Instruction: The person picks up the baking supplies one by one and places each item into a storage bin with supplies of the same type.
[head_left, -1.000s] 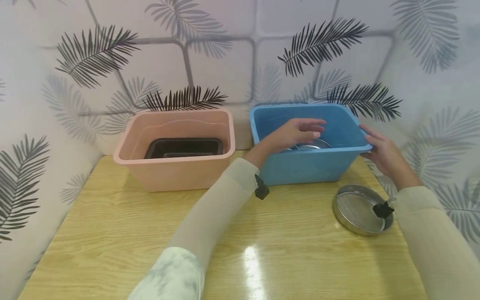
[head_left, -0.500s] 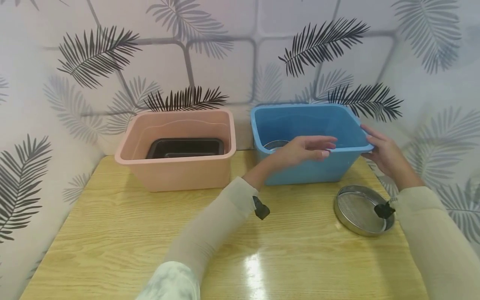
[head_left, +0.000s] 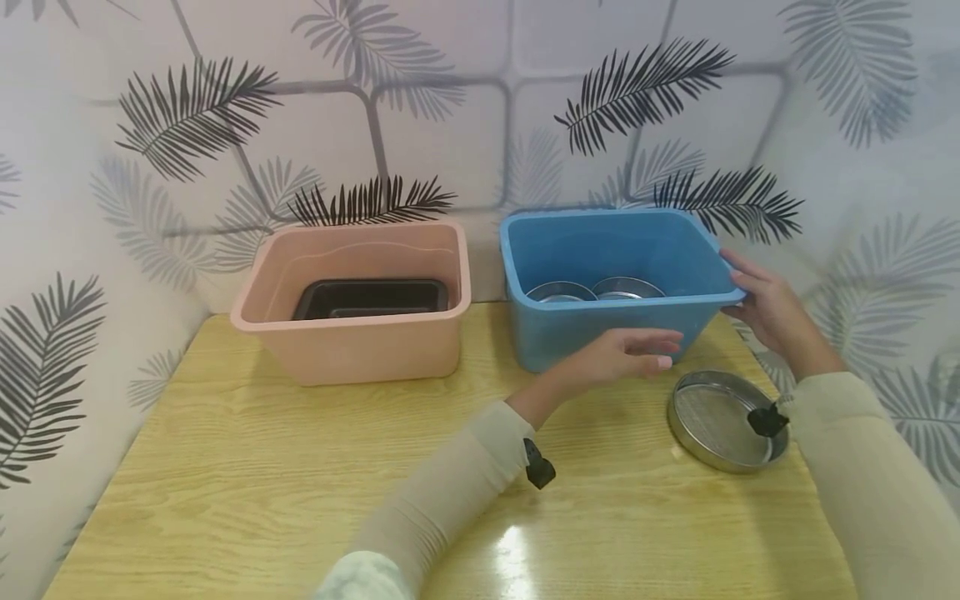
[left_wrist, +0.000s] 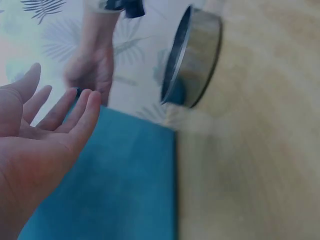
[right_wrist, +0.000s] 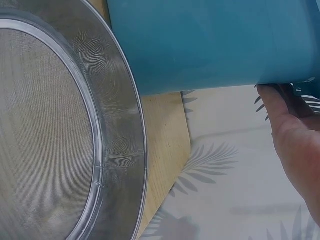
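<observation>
My right hand (head_left: 776, 312) grips the right end of the blue plastic bin (head_left: 555, 337) at its rim, as the right wrist view also shows the hand (right_wrist: 297, 145) there. In front of the bin's front wall is my left hand (head_left: 615, 358), fingers loosely extended and nothing held. In the left wrist view the left hand (left_wrist: 45, 145) is palm up beside the blue wall. Two round metal-rimmed pieces, one on the left (head_left: 561, 292) and one on the right (head_left: 628, 288), lie inside the bin, partly hidden by its front rim. A round metal mesh sieve (head_left: 712, 417) lies on the table below my right hand.
A pink plastic bin (head_left: 360, 350) stands to the left, with a black rectangular tray (head_left: 375, 292) inside. Both bins stand at the back of the wooden table (head_left: 262, 483), against a leaf-patterned wall covering (head_left: 465, 125). The sieve lies close to the table's right edge.
My left hand has drawn out of the blue bin, down and toward me, uncovering both round pieces inside. The right hand has stayed at the rim, and the sieve has not moved.
</observation>
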